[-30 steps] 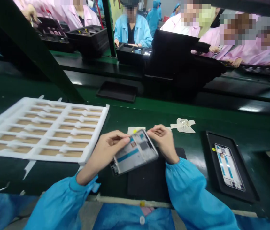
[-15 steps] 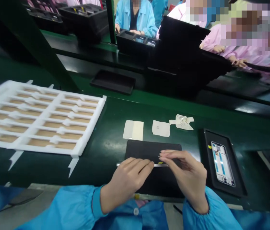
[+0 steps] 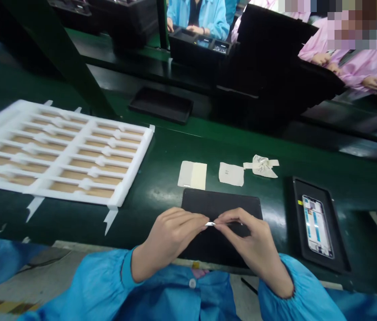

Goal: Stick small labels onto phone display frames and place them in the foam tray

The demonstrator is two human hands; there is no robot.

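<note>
Landmark: black mat (image 3: 221,201), flat on the green bench (image 3: 161,151). The left hand (image 3: 175,236) and right hand (image 3: 251,243) are positioned over the mat and cover much of its near half. The left fingers grasp a slim light piece (image 3: 210,224), seen edge-on above the mat; the hand hides most of it. The right thumb and forefinger are pinched together at the piece's right end; whether they grip it cannot be told.

Surroundings: left of the mat, well apart, lies a white slotted frame (image 3: 136,174). Just beyond the mat lie a two-tone sheet (image 3: 199,175), a pale square sheet (image 3: 231,174) and a crumpled paper (image 3: 262,166). Right of the mat, a shallow black tray (image 3: 337,240) holds a phone chassis (image 3: 317,227). Farther beyond the mat sit a low dark tray (image 3: 161,106) and a compartmented box (image 3: 198,47), with a co-worker in blue (image 3: 196,18) behind it. A green post (image 3: 64,62), beyond and left of the mat, blocks part of the rear view.

Count: mat, one; paper items, three; phone chassis in the shallow black tray, one, bearing two blue strips and one yellow tab; slotted frame, one, with two columns of slots.
</note>
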